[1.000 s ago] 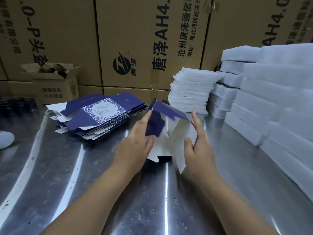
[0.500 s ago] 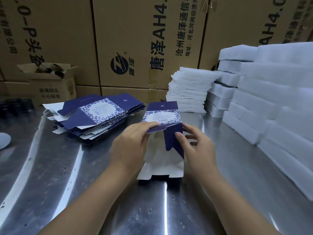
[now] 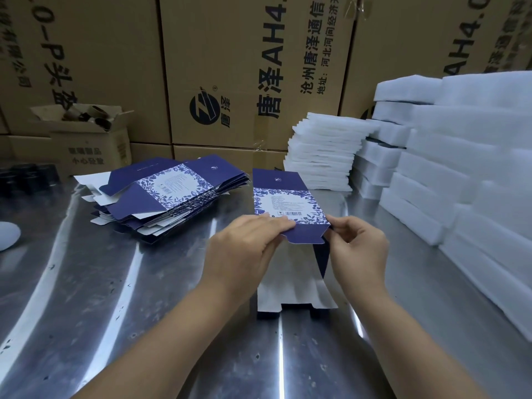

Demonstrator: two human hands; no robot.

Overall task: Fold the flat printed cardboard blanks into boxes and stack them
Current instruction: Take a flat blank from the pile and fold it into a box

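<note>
A navy cardboard blank (image 3: 285, 200) with a blue-and-white floral label panel is half folded over the steel table (image 3: 115, 298). Its printed top panel lies level, and white inner flaps hang down toward me. My left hand (image 3: 244, 249) grips the near left edge of that panel, fingers on top. My right hand (image 3: 357, 249) pinches the near right corner beside a navy flap. A loose pile of flat navy blanks (image 3: 169, 194) lies on the table to the left.
White foam slabs are stacked at the back centre (image 3: 325, 151) and along the right side (image 3: 460, 168). Large brown cartons (image 3: 230, 67) wall off the back. An open small carton (image 3: 86, 139) sits back left, with dark jars (image 3: 26, 180) beside it.
The blank went from tilted and open to folded over, with its printed panel now level on top. Both hands moved from the blank's sides to its near edge.
</note>
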